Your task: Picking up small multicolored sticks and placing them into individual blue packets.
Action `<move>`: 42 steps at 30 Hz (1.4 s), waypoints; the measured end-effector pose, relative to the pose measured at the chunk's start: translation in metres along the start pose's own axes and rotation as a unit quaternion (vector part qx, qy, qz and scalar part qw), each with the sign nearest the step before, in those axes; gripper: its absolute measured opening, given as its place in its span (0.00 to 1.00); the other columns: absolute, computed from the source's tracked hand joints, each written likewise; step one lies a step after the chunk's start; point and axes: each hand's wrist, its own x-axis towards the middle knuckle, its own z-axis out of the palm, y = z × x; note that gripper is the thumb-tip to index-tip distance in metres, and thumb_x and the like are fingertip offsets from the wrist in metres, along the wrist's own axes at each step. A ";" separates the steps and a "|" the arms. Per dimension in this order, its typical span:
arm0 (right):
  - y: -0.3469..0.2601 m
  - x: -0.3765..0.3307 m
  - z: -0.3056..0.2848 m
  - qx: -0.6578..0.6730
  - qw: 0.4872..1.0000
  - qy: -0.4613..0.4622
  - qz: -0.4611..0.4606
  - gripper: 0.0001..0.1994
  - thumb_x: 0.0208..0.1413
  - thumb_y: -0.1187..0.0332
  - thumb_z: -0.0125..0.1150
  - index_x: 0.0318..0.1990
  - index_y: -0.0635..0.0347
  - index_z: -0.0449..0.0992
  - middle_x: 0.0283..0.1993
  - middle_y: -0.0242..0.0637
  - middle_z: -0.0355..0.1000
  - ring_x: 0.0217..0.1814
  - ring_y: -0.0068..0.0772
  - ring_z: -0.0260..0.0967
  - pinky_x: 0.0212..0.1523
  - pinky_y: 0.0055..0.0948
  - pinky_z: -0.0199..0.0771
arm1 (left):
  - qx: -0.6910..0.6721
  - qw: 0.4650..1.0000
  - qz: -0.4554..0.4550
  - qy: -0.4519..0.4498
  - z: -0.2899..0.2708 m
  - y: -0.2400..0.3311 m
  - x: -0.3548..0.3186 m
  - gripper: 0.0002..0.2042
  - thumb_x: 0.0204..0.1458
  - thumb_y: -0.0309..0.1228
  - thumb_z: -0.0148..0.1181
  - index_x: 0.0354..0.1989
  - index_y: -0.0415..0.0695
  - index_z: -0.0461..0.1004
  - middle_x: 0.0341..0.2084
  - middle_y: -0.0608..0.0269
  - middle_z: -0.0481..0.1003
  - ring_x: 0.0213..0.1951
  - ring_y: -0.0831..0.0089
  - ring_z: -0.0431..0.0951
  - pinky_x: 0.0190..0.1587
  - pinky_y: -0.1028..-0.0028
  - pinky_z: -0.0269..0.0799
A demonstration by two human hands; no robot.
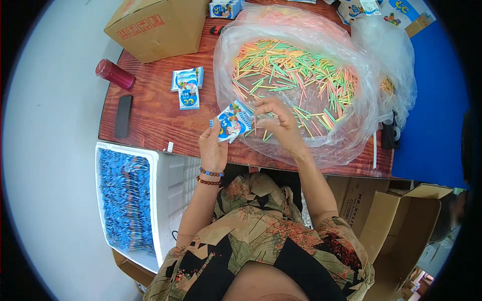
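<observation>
Left hand [213, 145] raised, pinching small packets [232, 122] — right hand [277, 120] arched, fingertips gripping coloured sticks [293, 75]

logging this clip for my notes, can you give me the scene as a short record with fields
setting: reddish wooden table, seen from above
left hand: holds small blue-and-white packets
right hand: fingers among thin coloured sticks, pinching a few
sticks: green, yellow, pink and orange, heaped in a clear plastic bag
on table: more packets, dark red cylinder, black flat device, cardboard box
beside table: white bin filled with blue packets
lower right: open cardboard box
</observation>
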 end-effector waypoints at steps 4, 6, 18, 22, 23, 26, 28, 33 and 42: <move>-0.003 -0.002 0.001 -0.206 0.962 -0.096 -0.153 0.13 0.49 0.66 0.67 0.43 0.55 0.77 0.62 0.40 0.60 0.61 0.36 0.61 0.61 0.41 0.60 | -0.016 0.999 -0.025 -0.043 0.006 -0.005 -0.003 0.16 0.63 0.36 0.50 0.45 0.32 0.72 0.43 0.56 0.76 0.45 0.69 0.77 0.50 0.67 0.73; -0.007 -0.002 0.002 -0.235 0.952 -0.110 -0.163 0.13 0.48 0.64 0.67 0.42 0.54 0.78 0.62 0.39 0.61 0.64 0.39 0.58 0.64 0.43 0.55 | -0.020 0.998 -0.034 -0.044 0.011 -0.007 -0.003 0.14 0.62 0.34 0.52 0.44 0.34 0.73 0.42 0.58 0.77 0.44 0.71 0.78 0.48 0.69 0.74; 0.009 -0.012 -0.096 -0.158 0.984 0.072 -0.028 0.08 0.55 0.70 0.59 0.40 0.61 0.80 0.46 0.34 0.75 0.49 0.28 0.69 0.53 0.28 0.67 | -0.009 1.000 -0.002 -0.024 0.012 -0.016 -0.006 0.10 0.61 0.33 0.54 0.40 0.37 0.75 0.41 0.62 0.77 0.43 0.74 0.77 0.48 0.71 0.74; 0.005 -0.024 -0.177 -0.291 0.923 0.244 0.060 0.08 0.56 0.70 0.58 0.39 0.64 0.78 0.39 0.34 0.75 0.41 0.23 0.69 0.41 0.23 0.68 | -0.015 1.000 -0.009 -0.026 0.013 -0.015 -0.005 0.10 0.61 0.33 0.55 0.39 0.38 0.75 0.41 0.61 0.77 0.44 0.74 0.78 0.49 0.70 0.73; -0.002 -0.028 -0.186 -0.319 0.912 0.229 0.120 0.07 0.54 0.70 0.59 0.37 0.65 0.78 0.36 0.34 0.74 0.38 0.25 0.68 0.39 0.25 0.67 | -0.017 0.999 -0.011 -0.026 0.012 -0.016 -0.005 0.10 0.61 0.33 0.55 0.39 0.38 0.75 0.41 0.61 0.77 0.44 0.74 0.78 0.49 0.70 0.73; 0.000 -0.037 -0.194 -0.422 0.882 0.153 0.145 0.08 0.51 0.70 0.62 0.34 0.66 0.76 0.33 0.37 0.73 0.35 0.30 0.67 0.37 0.29 0.66 | -0.020 0.999 -0.012 -0.027 0.008 -0.016 -0.004 0.11 0.61 0.34 0.54 0.40 0.38 0.75 0.42 0.60 0.78 0.44 0.73 0.78 0.49 0.70 0.74; 0.001 -0.046 -0.196 -0.494 0.857 0.091 0.111 0.09 0.50 0.69 0.63 0.33 0.66 0.75 0.32 0.39 0.71 0.33 0.33 0.67 0.36 0.31 0.66 | -0.021 0.999 -0.018 -0.031 0.007 -0.015 -0.004 0.11 0.61 0.34 0.53 0.40 0.38 0.75 0.42 0.60 0.78 0.44 0.72 0.78 0.49 0.69 0.74; 0.004 -0.058 -0.196 -0.535 0.822 0.189 0.050 0.12 0.46 0.68 0.65 0.34 0.67 0.72 0.33 0.48 0.70 0.36 0.44 0.68 0.39 0.39 0.67 | -0.022 0.999 -0.016 -0.031 0.003 -0.013 -0.003 0.12 0.62 0.35 0.52 0.41 0.38 0.75 0.42 0.61 0.78 0.44 0.73 0.78 0.48 0.70 0.74; 0.006 -0.035 -0.201 -0.667 0.711 0.161 0.152 0.12 0.47 0.63 0.63 0.32 0.64 0.74 0.35 0.50 0.73 0.40 0.54 0.72 0.42 0.45 0.70 | -0.024 0.999 -0.014 -0.033 -0.001 -0.012 -0.004 0.12 0.62 0.34 0.52 0.41 0.37 0.75 0.42 0.60 0.78 0.43 0.73 0.78 0.47 0.70 0.74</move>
